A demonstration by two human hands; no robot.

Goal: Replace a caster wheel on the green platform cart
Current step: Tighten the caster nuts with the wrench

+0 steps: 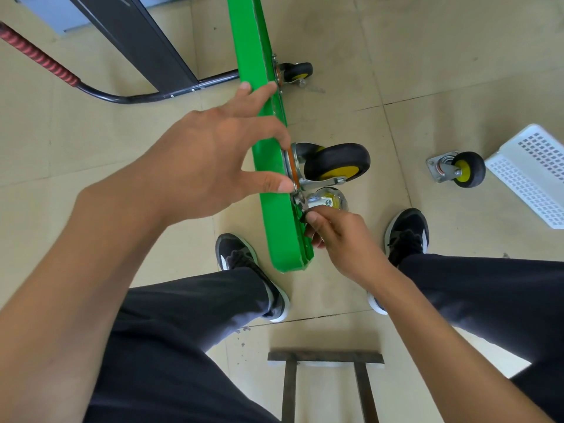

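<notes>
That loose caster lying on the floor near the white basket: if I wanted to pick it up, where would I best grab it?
Probably by the wheel. The loose caster lies on its side, black tyre and yellow hub toward the white basket, flat mounting plate toward the green cart. Coming from above, pinch across the tyre, whose rounded tread gives fingers purchase; the thin plate would be harder to grasp.

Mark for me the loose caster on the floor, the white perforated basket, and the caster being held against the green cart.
loose caster point(468, 174), head view, on its black tyre.
white perforated basket point(531, 175), head view, on its perforated wall.
held caster point(337, 161), head view, on its black tyre.
</notes>
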